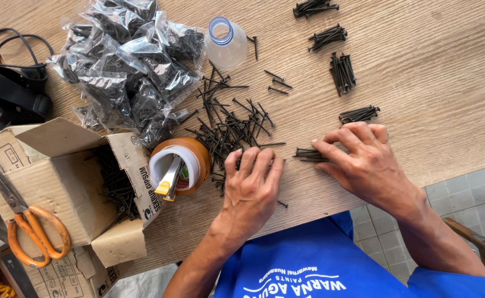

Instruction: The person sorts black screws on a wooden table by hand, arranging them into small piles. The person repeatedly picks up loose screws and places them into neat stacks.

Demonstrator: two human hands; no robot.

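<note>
Head view looks down on a wooden table [430, 66] where a person in a blue shirt sorts black screws. Left hand [250, 190] lies palm down, fingers close together and nearly flat, with the fingertips resting on the near edge of a loose heap of screws [226, 124]; whether any screw is pinched under them cannot be told. Right hand [363, 160] is also palm down, fingers slightly spread and bent, its fingertips pressing on a small bundle of screws [308, 154] that lies just to its left. Four more small bundles [341, 72] sit apart from one another farther up the table, to the right of the heap. A cut clear plastic bottle [226, 44] stands beyond the heap, and beside it lies a pile of clear bags filled with screws [126, 66]. A roll of brown tape [181, 163] sits just left of the left hand, touching an open cardboard box [60, 182] of screws. Orange-handled scissors [30, 221] rest on the box.
</note>
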